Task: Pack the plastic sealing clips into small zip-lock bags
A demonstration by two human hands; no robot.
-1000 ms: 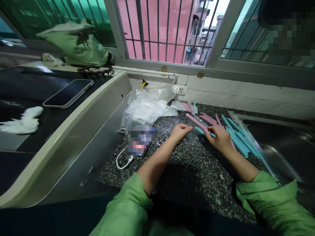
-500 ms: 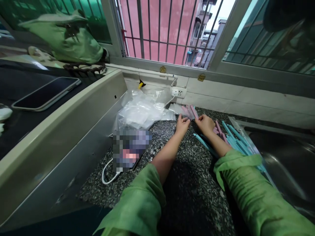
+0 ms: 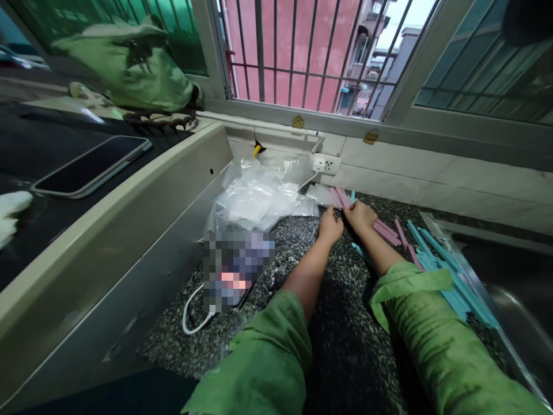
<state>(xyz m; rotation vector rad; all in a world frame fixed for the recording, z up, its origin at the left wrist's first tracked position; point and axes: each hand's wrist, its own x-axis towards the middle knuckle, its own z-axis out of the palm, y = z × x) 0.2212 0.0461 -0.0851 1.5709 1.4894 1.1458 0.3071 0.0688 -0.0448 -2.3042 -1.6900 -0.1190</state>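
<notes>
My left hand (image 3: 331,226) is at the near edge of a small clear plastic bag (image 3: 318,194), its fingertips closed on that edge. Beside it, my right hand (image 3: 361,217) pinches the lower end of a flat pink strip (image 3: 340,196), which lies at the bag together with another pink strip. The fingers partly cover where strip and bag meet. Loose pink strips (image 3: 387,232) lie just right of my right hand. Farther right is a pile of light blue strips (image 3: 451,288), and a blue end (image 3: 359,249) shows under my right forearm.
A heap of clear plastic bags (image 3: 254,193) lies left of my hands. Nearer me, a blurred-out phone (image 3: 248,271) with a white cable (image 3: 185,317) rests on the speckled counter (image 3: 345,323). A metal sink (image 3: 514,276) borders the right. Another phone (image 3: 93,167) lies on the raised left ledge.
The view has shifted slightly left, so the scene sits farther right. My right hand has moved a little closer to my left, and the pink strip now lies lower against the bag.
</notes>
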